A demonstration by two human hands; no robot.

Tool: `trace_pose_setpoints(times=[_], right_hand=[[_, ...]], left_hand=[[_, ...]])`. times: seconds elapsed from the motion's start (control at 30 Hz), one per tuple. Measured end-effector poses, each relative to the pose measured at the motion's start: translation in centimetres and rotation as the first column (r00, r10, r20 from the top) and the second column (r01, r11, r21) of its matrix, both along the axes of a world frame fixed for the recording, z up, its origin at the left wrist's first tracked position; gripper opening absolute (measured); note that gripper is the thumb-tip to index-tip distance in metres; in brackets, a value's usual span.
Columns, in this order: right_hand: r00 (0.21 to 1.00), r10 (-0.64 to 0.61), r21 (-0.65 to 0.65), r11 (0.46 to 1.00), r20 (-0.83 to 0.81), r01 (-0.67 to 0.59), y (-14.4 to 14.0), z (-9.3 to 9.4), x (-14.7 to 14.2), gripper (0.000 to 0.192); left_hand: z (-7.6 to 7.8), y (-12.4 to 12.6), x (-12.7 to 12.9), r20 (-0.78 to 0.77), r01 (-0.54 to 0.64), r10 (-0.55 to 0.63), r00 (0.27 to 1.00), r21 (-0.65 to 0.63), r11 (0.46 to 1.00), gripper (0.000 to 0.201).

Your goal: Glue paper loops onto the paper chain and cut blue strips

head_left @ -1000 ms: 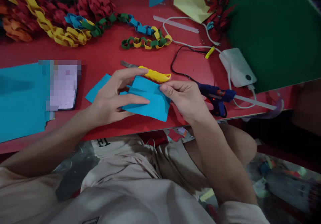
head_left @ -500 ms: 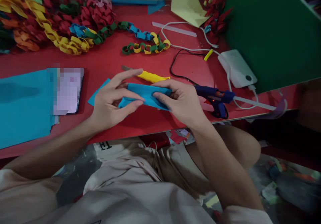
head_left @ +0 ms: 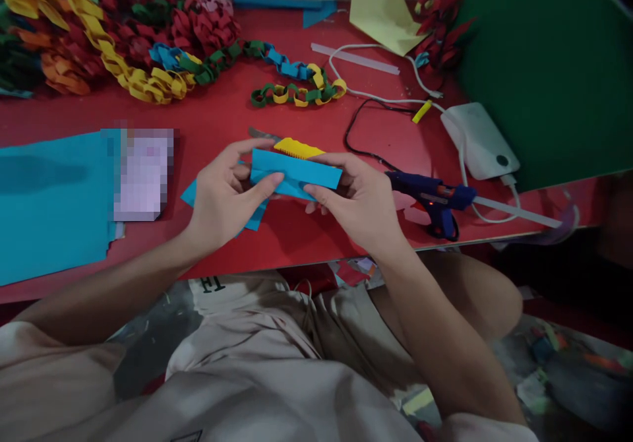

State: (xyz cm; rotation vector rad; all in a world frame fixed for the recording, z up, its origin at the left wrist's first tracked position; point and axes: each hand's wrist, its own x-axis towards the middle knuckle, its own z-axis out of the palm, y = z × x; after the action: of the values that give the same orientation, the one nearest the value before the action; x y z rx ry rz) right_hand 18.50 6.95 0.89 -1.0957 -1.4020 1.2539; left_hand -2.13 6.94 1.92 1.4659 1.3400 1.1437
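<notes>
Between my two hands is a folded piece of blue paper (head_left: 297, 168), held above the red table. My left hand (head_left: 225, 185) pinches its left end, thumb on the near face and fingers behind. My right hand (head_left: 363, 194) grips the right end the same way, its thumb low on the fold. Just behind the paper lies a yellow-handled knife (head_left: 299, 148) with a serrated-looking edge on the handle, partly covered by the paper and fingers. More blue paper (head_left: 188, 193) rests on the table under my left hand. A dark blue glue gun (head_left: 430, 194) with a lit red light lies right of my right hand.
Blue sheets (head_left: 54, 204) and a pixelated phone (head_left: 143, 175) lie at left. Paper chains (head_left: 163, 82) are heaped along the back. A white power bank (head_left: 479, 140), cables, a glue stick (head_left: 355, 59), yellow paper (head_left: 383, 13) and a green board (head_left: 548, 72) occupy the right.
My left hand has closed from spread fingers onto the left end of the blue paper. The paper's folded face has turned up toward me. The whole view has shifted slightly.
</notes>
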Motion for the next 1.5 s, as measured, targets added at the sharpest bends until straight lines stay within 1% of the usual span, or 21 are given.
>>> trace_pose_setpoints(times=[0.1, 0.2, 0.27, 0.3, 0.37, 0.47, 0.5, 0.57, 0.63, 0.7, 0.73, 0.83, 0.87, 0.97, 1.03, 1.07, 1.13, 1.23, 1.33, 1.43, 1.5], right_hand=[[1.0, -0.001, 0.004, 1.0, -0.022, 0.001, 0.0, 0.0, -0.1, 0.04], [0.997, 0.035, -0.02, 0.999, -0.062, -0.037, 0.0, 0.0, -0.2, 0.044], [0.996, 0.039, -0.037, 0.998, -0.08, -0.042, 0.1, -0.1, -0.2, 0.038], [0.996, 0.034, -0.04, 0.998, -0.084, -0.037, 0.1, -0.2, -0.1, 0.033], [0.997, 0.035, -0.038, 0.999, -0.074, -0.037, 0.2, 0.0, 0.1, 0.023], [0.996, 0.082, -0.02, 0.996, -0.022, -0.082, 0.2, 0.5, 0.8, 0.023], [0.995, 0.102, -0.011, 0.995, -0.007, -0.102, 0.2, 0.7, 1.0, 0.025], [0.991, 0.131, 0.017, 0.991, 0.001, -0.131, 0.0, 0.9, 1.3, 0.025], [0.991, 0.131, 0.07, 0.989, -0.007, -0.13, -0.1, 0.9, 1.2, 0.021], [0.993, 0.115, 0.108, 0.988, -0.01, -0.113, -0.2, 0.6, 1.0, 0.02], [0.994, 0.107, 0.108, 0.989, -0.01, -0.105, -0.2, 0.5, 0.8, 0.022], [0.997, 0.073, 0.059, 0.996, -0.009, -0.072, -0.2, 0.3, 0.2, 0.033], [0.998, 0.055, 0.043, 0.998, 0.002, -0.055, -0.3, 0.2, -0.1, 0.033], [0.999, 0.001, 0.011, 1.0, 0.046, -0.002, -0.5, 0.2, -0.9, 0.023], [0.999, -0.009, -0.011, 1.0, 0.04, 0.009, -0.7, 0.2, -1.2, 0.028], [1.0, 0.003, -0.023, 1.0, 0.027, -0.002, -0.7, 0.2, -1.2, 0.031], [0.998, 0.063, -0.05, 0.997, -0.004, -0.063, -0.7, 0.3, -1.0, 0.037], [0.983, 0.17, -0.096, 0.98, -0.067, -0.176, -0.4, 0.4, -0.3, 0.043], [0.964, 0.241, -0.112, 0.961, -0.114, -0.254, -0.1, 0.3, 0.4, 0.044], [0.958, 0.279, -0.058, 0.957, -0.058, -0.283, -0.2, 0.2, 0.8, 0.043], [0.965, 0.257, 0.009, 0.966, 0.057, -0.258, -0.3, 0.2, 0.9, 0.043]], left_hand=[[-0.3, 0.3, -0.1, 0.079, 0.038, -0.032, 0.996, -0.08, 0.996, 0.04], [-0.6, 0.4, -0.2, 0.105, 0.029, -0.018, 0.994, -0.104, 0.994, 0.04], [-0.6, 0.3, -0.4, 0.112, 0.033, -0.019, 0.994, -0.119, 0.992, 0.04], [-0.6, 0.3, -0.5, 0.123, 0.053, -0.037, 0.992, -0.128, 0.99, 0.04], [-0.4, 0.3, -0.7, 0.169, 0.132, -0.108, 0.98, -0.135, 0.982, 0.035], [0.1, 0.2, -0.9, 0.246, 0.246, -0.211, 0.946, -0.122, 0.962, 0.024], [0.3, 0.2, -0.9, 0.245, 0.247, -0.214, 0.946, -0.116, 0.962, 0.022], [0.6, 0.2, -0.7, 0.202, 0.201, -0.175, 0.964, -0.113, 0.973, 0.026], [0.7, 0.2, -0.5, 0.157, 0.148, -0.127, 0.979, -0.131, 0.98, 0.037], [0.5, 0.3, -0.4, 0.149, 0.143, -0.117, 0.982, -0.172, 0.975, 0.047], [0.3, 0.3, -0.4, 0.15, 0.151, -0.123, 0.981, -0.192, 0.97, 0.048], [-0.1, 0.3, -0.4, 0.143, 0.158, -0.134, 0.981, -0.177, 0.971, 0.036], [-0.2, 0.2, -0.4, 0.136, 0.162, -0.141, 0.981, -0.153, 0.975, 0.032], [-0.3, -0.2, -0.2, 0.063, 0.145, -0.143, 0.988, -0.045, 0.988, 0.024], [-0.2, -0.5, 0.0, 0.008, 0.106, -0.106, 0.994, 0.016, 0.994, 0.021], [-0.1, -0.5, 0.0, 0.002, 0.091, -0.091, 0.996, 0.022, 0.996, 0.021], [0.2, -0.4, 0.1, 0.034, 0.097, -0.097, 0.995, -0.018, 0.995, 0.026], [0.5, -0.2, -0.1, 0.096, 0.153, -0.145, 0.985, -0.091, 0.984, 0.038], [0.6, 0.0, -0.4, 0.117, 0.219, -0.204, 0.972, -0.136, 0.966, 0.042], [0.6, 0.2, -0.7, 0.123, 0.231, -0.213, 0.969, -0.159, 0.96, 0.044], [0.6, 0.3, -0.8, 0.117, 0.2, -0.183, 0.976, -0.153, 0.968, 0.046]])
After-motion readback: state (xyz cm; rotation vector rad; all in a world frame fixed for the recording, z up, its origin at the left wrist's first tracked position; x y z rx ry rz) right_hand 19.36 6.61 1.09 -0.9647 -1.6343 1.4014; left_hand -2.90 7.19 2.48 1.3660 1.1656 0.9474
